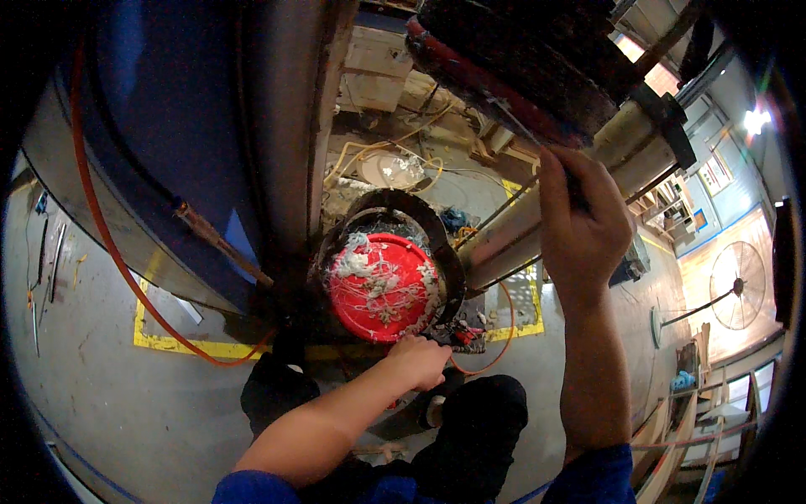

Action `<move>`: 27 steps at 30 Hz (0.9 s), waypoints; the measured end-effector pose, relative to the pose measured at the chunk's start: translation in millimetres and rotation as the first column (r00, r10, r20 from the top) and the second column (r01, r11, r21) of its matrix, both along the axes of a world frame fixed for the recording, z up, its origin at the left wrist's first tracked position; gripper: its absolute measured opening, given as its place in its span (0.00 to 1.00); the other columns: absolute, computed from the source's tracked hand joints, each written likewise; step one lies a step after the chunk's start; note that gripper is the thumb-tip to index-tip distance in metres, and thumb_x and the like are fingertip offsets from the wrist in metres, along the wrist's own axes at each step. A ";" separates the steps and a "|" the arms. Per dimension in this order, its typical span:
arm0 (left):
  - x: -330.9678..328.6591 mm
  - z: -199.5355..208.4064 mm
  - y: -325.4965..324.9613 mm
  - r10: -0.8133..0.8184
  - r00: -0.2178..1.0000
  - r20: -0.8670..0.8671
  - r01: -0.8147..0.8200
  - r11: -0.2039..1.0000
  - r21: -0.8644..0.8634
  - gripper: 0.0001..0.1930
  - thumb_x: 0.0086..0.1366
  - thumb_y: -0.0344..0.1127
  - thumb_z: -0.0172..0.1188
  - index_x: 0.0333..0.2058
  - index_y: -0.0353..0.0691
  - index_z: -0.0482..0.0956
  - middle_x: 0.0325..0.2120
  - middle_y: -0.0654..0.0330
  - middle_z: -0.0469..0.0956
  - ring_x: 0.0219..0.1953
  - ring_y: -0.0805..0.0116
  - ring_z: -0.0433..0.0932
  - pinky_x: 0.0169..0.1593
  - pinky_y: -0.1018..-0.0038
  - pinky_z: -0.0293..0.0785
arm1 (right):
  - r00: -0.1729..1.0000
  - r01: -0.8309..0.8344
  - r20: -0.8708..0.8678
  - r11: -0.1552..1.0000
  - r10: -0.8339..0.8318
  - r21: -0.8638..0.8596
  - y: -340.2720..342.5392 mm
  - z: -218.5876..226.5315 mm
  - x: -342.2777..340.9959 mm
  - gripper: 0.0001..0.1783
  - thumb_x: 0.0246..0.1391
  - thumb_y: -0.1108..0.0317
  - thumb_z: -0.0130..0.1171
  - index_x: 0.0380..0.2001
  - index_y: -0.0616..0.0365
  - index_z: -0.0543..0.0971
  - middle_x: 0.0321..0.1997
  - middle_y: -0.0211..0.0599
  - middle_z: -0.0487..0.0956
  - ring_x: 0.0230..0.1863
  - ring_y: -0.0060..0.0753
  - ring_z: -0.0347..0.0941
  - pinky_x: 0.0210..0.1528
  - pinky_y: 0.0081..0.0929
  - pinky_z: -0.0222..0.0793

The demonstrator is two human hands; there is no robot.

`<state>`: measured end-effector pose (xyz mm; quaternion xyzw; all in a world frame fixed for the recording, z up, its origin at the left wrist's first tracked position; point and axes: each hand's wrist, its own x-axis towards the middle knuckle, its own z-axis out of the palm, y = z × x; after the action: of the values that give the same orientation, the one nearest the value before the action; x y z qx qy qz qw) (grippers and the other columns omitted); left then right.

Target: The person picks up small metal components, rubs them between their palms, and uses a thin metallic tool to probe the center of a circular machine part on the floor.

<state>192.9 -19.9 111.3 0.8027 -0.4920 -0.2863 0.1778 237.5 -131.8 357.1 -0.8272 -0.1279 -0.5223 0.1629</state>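
Note:
My right hand [588, 223] is raised at the upper right, its fingers closed around a thin metal tool [522, 126]. The tool's tip points at the reddish edge [470, 80] of a dark, crusted machine part; most of its handle is hidden in my grip. Lower down, my left hand [420, 363] is curled closed beside the front rim of a red round bucket or lid [382, 290]. What the left fingers hold, if anything, is hidden. White stringy scraps [369, 273] lie over the red surface. Behind it curves a dark metal ring [445, 244].
A tall blue panel [185, 101] rises on the left, with an orange hose [109, 244] looping past it. A pale cylinder [520, 227] slants at the right. Yellow floor tape [193, 347] borders the machine. A standing fan [737, 286] is at far right.

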 end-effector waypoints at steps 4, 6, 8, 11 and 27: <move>-0.3 -2.5 -0.4 0.001 1.000 0.009 -0.001 1.000 -0.005 0.24 0.63 0.48 0.64 0.53 0.39 0.76 0.45 0.47 0.83 0.51 0.46 0.81 0.58 0.51 0.74 | 1.000 -0.003 0.015 1.000 0.003 0.001 0.3 0.7 -0.4 0.05 0.55 0.73 0.70 0.34 0.60 0.85 0.29 0.40 0.83 0.29 0.30 0.81 0.34 0.25 0.74; -0.1 0.4 -0.5 -0.005 1.000 0.004 0.005 1.000 0.010 0.24 0.63 0.48 0.64 0.53 0.39 0.76 0.45 0.47 0.83 0.51 0.46 0.81 0.57 0.51 0.74 | 0.997 0.080 0.003 0.997 -0.080 -0.007 -2.7 3.7 0.0 0.06 0.58 0.72 0.69 0.37 0.61 0.85 0.32 0.35 0.84 0.32 0.21 0.79 0.37 0.19 0.74; -0.2 0.4 -0.7 -0.002 1.000 0.000 0.002 1.000 0.014 0.25 0.62 0.48 0.64 0.53 0.39 0.76 0.45 0.47 0.83 0.51 0.46 0.81 0.57 0.51 0.74 | 0.994 0.113 -0.014 0.994 -0.112 0.002 -2.1 6.3 -1.5 0.07 0.59 0.72 0.69 0.39 0.61 0.86 0.34 0.32 0.85 0.35 0.16 0.78 0.39 0.17 0.74; -0.4 -3.8 -0.7 0.013 1.000 -0.009 -0.013 1.000 0.007 0.25 0.62 0.48 0.64 0.53 0.39 0.76 0.45 0.47 0.83 0.51 0.45 0.81 0.57 0.51 0.74 | 0.996 0.091 -0.026 0.996 -0.091 0.021 2.1 6.7 -7.7 0.07 0.59 0.72 0.69 0.40 0.62 0.86 0.34 0.32 0.85 0.35 0.16 0.78 0.40 0.17 0.74; -0.1 6.7 -1.2 0.011 1.000 0.000 -0.011 0.999 0.044 0.23 0.63 0.47 0.65 0.52 0.41 0.78 0.47 0.51 0.83 0.53 0.49 0.81 0.56 0.55 0.76 | 0.997 -0.025 0.078 0.998 0.029 -0.054 -6.6 -9.9 -0.7 0.05 0.54 0.73 0.70 0.35 0.59 0.85 0.28 0.39 0.83 0.26 0.29 0.80 0.32 0.26 0.74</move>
<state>192.8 -21.0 118.0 0.8090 -0.4813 -0.2962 0.1619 236.8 -138.4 347.2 -0.8083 -0.1591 -0.5487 0.1427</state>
